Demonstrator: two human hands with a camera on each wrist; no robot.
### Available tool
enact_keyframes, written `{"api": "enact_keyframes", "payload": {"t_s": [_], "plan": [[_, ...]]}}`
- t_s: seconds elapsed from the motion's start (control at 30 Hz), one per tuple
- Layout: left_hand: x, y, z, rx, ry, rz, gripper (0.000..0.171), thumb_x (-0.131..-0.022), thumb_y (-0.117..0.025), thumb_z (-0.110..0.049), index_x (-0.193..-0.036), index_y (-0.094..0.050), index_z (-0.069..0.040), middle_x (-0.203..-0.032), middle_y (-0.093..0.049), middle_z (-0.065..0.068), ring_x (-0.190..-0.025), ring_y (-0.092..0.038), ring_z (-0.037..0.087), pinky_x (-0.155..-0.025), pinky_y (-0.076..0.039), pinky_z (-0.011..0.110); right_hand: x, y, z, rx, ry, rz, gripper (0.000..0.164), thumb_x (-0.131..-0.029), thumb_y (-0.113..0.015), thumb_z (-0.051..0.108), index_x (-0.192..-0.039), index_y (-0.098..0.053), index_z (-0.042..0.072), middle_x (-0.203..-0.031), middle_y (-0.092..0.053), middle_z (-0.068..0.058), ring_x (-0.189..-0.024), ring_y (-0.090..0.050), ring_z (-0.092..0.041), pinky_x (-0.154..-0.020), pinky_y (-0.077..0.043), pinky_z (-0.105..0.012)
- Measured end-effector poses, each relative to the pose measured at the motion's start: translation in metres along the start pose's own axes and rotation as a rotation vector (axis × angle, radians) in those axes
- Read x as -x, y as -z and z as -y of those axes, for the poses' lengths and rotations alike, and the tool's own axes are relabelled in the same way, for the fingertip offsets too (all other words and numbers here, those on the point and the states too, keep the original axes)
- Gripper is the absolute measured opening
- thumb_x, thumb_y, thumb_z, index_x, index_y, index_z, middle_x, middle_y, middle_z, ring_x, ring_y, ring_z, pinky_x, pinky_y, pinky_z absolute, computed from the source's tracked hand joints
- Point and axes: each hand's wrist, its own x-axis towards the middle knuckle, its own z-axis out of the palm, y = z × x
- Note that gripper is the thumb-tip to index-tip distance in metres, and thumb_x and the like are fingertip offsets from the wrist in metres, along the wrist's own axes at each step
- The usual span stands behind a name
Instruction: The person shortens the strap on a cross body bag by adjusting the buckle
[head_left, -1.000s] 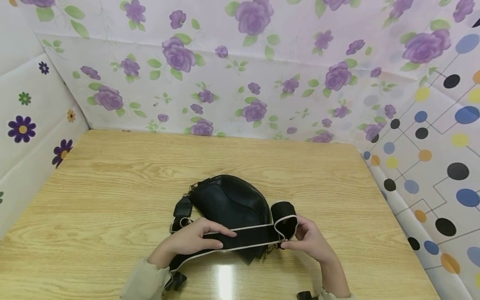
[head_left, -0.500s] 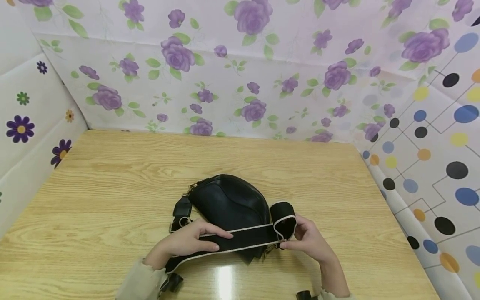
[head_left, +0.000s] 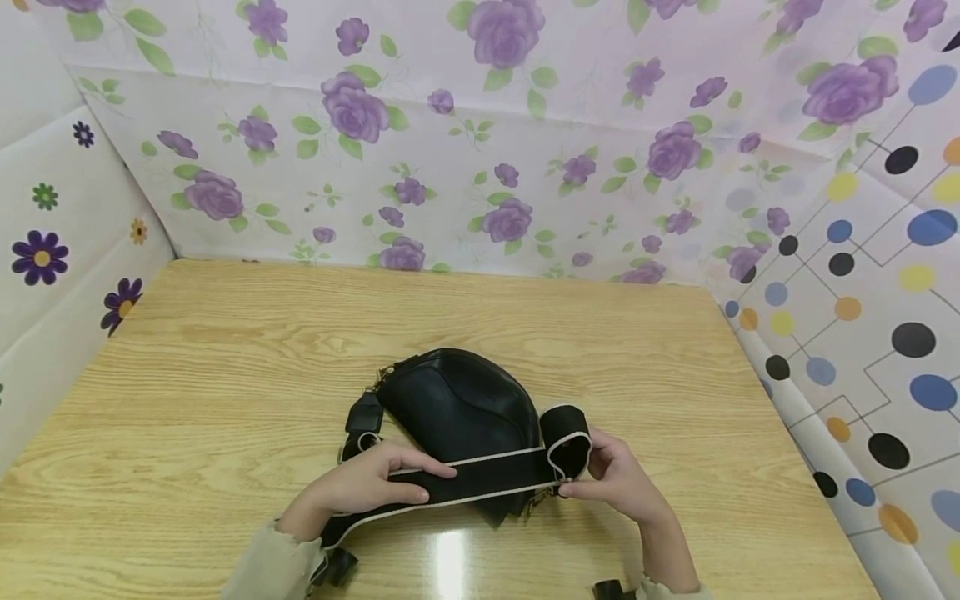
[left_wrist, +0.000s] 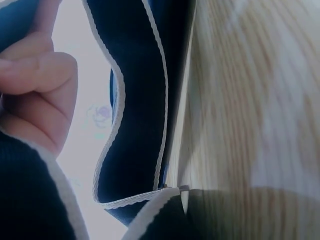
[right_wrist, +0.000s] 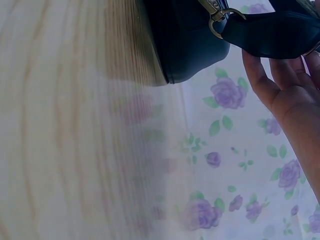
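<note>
A black half-moon shoulder bag (head_left: 450, 396) lies on the wooden table. Its wide black strap (head_left: 498, 473) with white edging stretches across the bag's front. My left hand (head_left: 367, 479) holds this strap between thumb and fingers, left of the bag; in the left wrist view its fingers (left_wrist: 50, 75) are curled. At the bag's right end, my right hand (head_left: 618, 479) grips the strap where it forms an upright coil (head_left: 564, 423). The right wrist view has the bag's brass ring (right_wrist: 217, 25) and the leather strap end (right_wrist: 270, 36) over the fingers.
The table (head_left: 247, 350) runs back to a wall sheet with purple flowers (head_left: 510, 133). A dotted sheet (head_left: 885, 350) bounds the right side, a daisy-patterned sheet (head_left: 60, 192) the left. A leather strap tab (head_left: 365, 414) hangs from the bag's left end.
My left hand has slid a little to the left along the strap, leaving more of the strap visible between the hands. The right hand and the bag have hardly moved.
</note>
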Motion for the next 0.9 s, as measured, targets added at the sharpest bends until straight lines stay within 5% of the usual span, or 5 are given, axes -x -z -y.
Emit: {"api": "enact_keyframes", "payload": {"t_s": [0.9], "plan": [[0.0070,0.0054,0.0011,-0.042,-0.072,0.013,0.031,-0.088,-0.055,-0.007,-0.115,-0.055,0.008,-0.114,-0.057,0.018,-0.107,-0.051,0.015,-0.085,-0.043,0.029,0.0007,-0.0015,0.0042,0.004,-0.019,-0.027,0.058,-0.067,-0.068,-0.016,-0.118,-0.054,0.008,-0.116,-0.055,-0.002,-0.101,-0.052,-0.014,-0.085,-0.043,-0.026]]}}
